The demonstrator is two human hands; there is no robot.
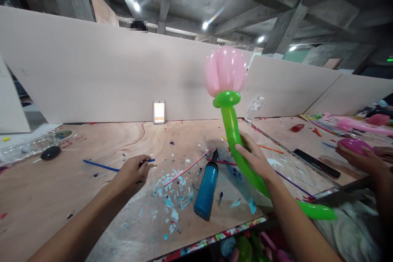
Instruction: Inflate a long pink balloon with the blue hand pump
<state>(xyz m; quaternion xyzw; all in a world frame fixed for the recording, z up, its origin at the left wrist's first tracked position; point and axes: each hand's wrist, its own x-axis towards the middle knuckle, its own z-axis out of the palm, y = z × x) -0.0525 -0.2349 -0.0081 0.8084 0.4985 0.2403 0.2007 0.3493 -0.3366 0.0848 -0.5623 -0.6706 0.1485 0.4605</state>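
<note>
My right hand (251,152) is closed around the green stem of a balloon flower (230,127). Its pink ribbed bloom points up above a green ring, and the stem's lower end trails past my forearm to the right. Low over the table, my left hand (135,170) has its fingers curled on a thin uninflated blue balloon (101,165), which shows on both sides of the hand. Between my hands lies a blue balloon pump (206,190) with a black nozzle. A limp pink balloon (190,168) lies beside the pump.
A phone (159,112) leans on the white partition (123,73). A clear bottle (254,108) stands tilted behind the flower. At left are plastic bottles and a black oval object (50,153). Another person's hands hold a magenta balloon (356,147) at right, near a black bar (316,163).
</note>
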